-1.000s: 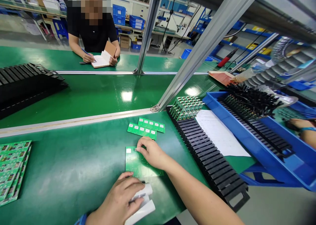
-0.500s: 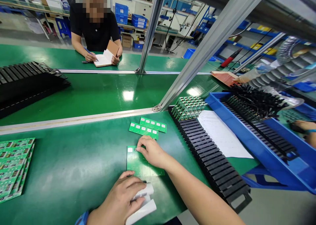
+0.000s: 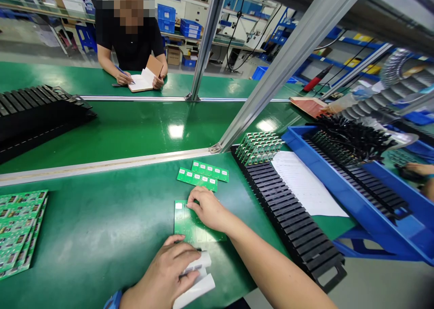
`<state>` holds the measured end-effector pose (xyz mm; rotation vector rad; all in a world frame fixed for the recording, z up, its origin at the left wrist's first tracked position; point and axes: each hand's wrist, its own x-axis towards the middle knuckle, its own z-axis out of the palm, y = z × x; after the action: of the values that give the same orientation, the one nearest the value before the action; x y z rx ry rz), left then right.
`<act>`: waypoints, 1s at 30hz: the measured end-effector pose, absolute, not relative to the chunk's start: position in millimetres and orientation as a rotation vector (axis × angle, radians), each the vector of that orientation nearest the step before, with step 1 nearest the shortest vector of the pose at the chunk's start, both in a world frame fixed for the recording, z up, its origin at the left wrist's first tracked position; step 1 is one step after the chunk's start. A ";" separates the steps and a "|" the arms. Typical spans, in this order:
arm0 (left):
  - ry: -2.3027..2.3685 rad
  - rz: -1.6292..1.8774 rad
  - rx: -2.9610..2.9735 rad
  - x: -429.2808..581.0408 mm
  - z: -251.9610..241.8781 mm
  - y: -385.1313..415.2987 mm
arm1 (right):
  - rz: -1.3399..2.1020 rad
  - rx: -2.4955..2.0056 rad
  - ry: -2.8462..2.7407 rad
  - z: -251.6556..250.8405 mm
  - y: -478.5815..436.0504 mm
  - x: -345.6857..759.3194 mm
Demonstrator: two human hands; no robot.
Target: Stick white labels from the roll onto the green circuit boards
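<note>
My left hand [image 3: 167, 270] curls round a curved white strip of label paper [image 3: 195, 291], at the near edge of the green table. Its fingertips come close to the lower edge of a green circuit board panel [image 3: 183, 221]. On that panel my right hand [image 3: 205, 205] is pinched, thumb and forefinger together at its upper part. A small white label, mostly hidden by the fingertips, is between them. One white label [image 3: 178, 206] sits at the panel's upper left corner, beside the fingers. Two narrow green board strips [image 3: 196, 179], each with several white labels, lie just beyond, partly overlapping.
Circuit board panels [image 3: 20, 232] are stacked at left. At right stand a black slotted rack [image 3: 288, 209] holding several boards [image 3: 259, 146], a paper sheet [image 3: 305, 187] and a blue bin [image 3: 400, 236]. A metal post [image 3: 271, 78] slants above. Across the table, a person [image 3: 130, 47] writes in a notebook.
</note>
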<state>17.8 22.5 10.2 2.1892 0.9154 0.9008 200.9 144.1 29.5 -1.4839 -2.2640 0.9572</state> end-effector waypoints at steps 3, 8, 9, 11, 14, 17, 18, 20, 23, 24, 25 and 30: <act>0.915 0.891 2.191 17.7 10.1 22.0 | 1.011 -1.446 -2.240 30.0 145.6 202.8; 0.941 0.921 2.175 19.0 6.1 19.7 | 1.003 -1.487 -2.258 32.3 145.4 201.4; 0.945 0.918 2.169 19.2 5.4 19.2 | 0.997 -1.503 -2.264 32.7 145.1 200.6; 0.953 0.901 2.156 19.5 4.5 18.5 | 0.987 -1.528 -2.270 33.4 144.3 199.3; 0.959 0.902 2.154 19.7 4.3 17.9 | 0.983 -1.531 -2.270 33.9 143.4 198.4; 0.955 0.895 2.158 19.7 4.8 17.7 | 0.985 -1.534 -2.267 34.1 143.3 198.4; 0.953 0.889 2.158 19.6 5.1 17.8 | 0.985 -1.537 -2.268 34.2 143.4 198.4; 0.947 0.886 2.162 19.4 5.9 18.2 | 0.990 -1.541 -2.271 34.7 143.6 198.4; 0.935 0.893 2.176 18.9 8.0 19.7 | 1.001 -1.539 -2.275 36.0 143.9 198.3; 0.932 0.894 2.182 18.6 9.1 20.3 | 0.999 -1.539 -2.276 36.4 143.9 198.2; 0.929 0.890 2.189 18.3 10.4 21.0 | 0.995 -1.541 -2.278 36.8 143.8 198.0; 0.908 0.863 2.214 16.9 16.0 23.2 | 0.967 -1.568 -2.296 36.3 142.6 196.2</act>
<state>16.9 23.2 16.0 2.2137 0.9083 0.8628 196.2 142.6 36.3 -1.5676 -2.2956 0.9673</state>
